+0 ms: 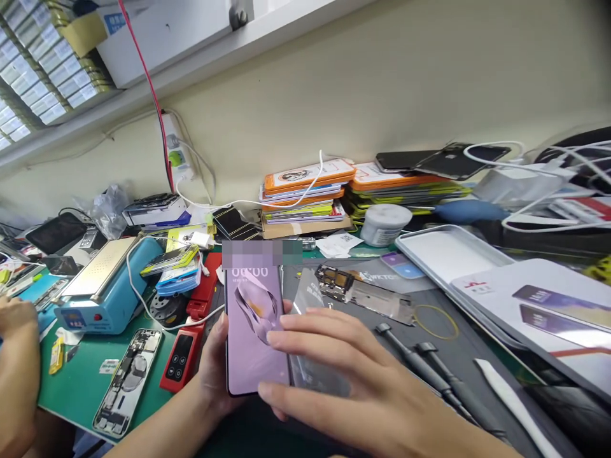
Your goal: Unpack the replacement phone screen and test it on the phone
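In the middle of the view, my left hand (214,356) is closed around a smartphone (252,337) with a lit lilac screen showing a flower picture and clock digits. The phone stands upright, facing me. My right hand (344,369) has its fingers spread over the lower right part of the screen; a fingertip seems to touch the glass. Behind that hand is a clear plastic film (310,299) with pale print. Whether the fingers touch the film I cannot tell. An opened phone body (128,381) lies left of my left forearm.
A red device (182,357) and a blue machine (105,286) stand at left. Another person's arm (19,362) reaches in there. On the grey mat lie phone parts (363,296), screwdrivers (415,362) and a white pry tool (515,407). Boxes (305,191) are stacked behind.
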